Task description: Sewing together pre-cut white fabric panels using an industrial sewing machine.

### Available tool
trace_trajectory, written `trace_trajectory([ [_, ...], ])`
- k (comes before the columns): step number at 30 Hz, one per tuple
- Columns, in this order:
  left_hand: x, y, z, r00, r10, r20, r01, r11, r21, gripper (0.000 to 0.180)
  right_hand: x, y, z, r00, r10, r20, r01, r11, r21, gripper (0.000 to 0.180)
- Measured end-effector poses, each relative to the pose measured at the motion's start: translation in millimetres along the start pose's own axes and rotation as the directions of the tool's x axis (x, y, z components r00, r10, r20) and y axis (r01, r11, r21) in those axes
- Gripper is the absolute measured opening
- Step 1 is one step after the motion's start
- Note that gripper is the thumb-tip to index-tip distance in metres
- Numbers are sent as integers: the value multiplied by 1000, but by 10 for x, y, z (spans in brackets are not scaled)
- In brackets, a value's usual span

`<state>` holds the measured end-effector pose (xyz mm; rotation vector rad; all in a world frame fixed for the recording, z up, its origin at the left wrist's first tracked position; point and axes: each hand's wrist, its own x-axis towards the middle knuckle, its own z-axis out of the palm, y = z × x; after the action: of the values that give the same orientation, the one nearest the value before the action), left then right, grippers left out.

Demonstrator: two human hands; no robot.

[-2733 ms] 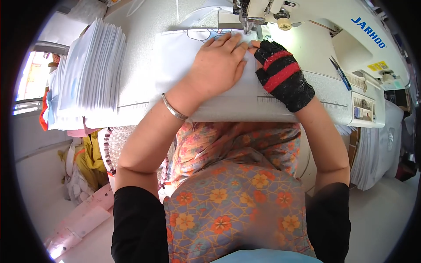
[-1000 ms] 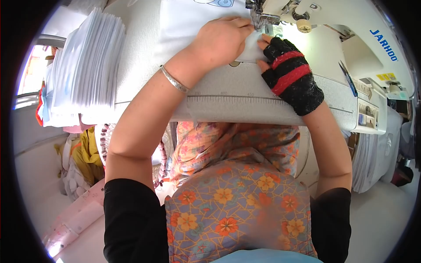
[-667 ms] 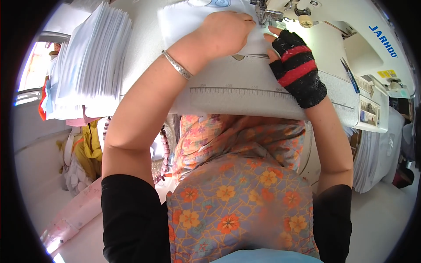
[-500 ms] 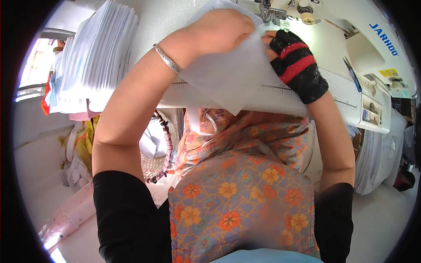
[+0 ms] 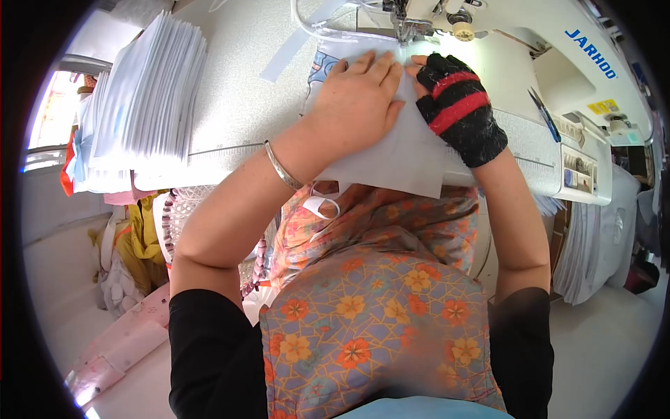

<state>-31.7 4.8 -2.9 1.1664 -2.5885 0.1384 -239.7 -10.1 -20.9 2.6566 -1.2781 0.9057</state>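
Where both hands (image 5: 359,105) (image 5: 460,108) rest, white cloth (image 5: 413,152) lies partly beneath them.

12 o'clock: my left hand (image 5: 359,105) hides part of the white cloth (image 5: 412,157). 1–2 o'clock: sewing machine (image 5: 590,52) cut off by top edge. 3 o'clock: contents of tray (image 5: 581,152) too small to tell. 5 o'clock: 1 blurred patch on my floral apron (image 5: 377,307). 6 o'clock: light-blue fabric (image 5: 419,409), cut off.

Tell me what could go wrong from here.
The left hand lies on the white fabric, close to the presser foot; a slip forward might pinch it. The gloved right hand is close too, with a similar risk. The fabric's near end overhangs the table, so drag there could pull it askew.
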Motion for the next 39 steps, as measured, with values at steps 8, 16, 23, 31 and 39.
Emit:
trace_trajectory([
  [8,-23,106,66,991,-74,-109,74,997,2,49,-19,-57,-43,997,-77,25,78,996,-40,28],
  [16,-374,-479,-541,864,-125,-488,-10,965,-263,26,41,-42,-108,997,-61,56,64,997,-45,27],
  [23,-1570,509,-243,902,-234,-364,192,970,-148,27,61,16,-81,996,-45,75,47,999,-17,29],
  [31,-1434,45,-387,810,-421,-409,260,882,-393,11,-17,52,-51,999,-21,48,20,1000,14,27],
  [39,247,-1725,-970,785,-572,-239,355,731,-584,20,-27,21,-100,997,-9,72,10,1000,-6,26],
])
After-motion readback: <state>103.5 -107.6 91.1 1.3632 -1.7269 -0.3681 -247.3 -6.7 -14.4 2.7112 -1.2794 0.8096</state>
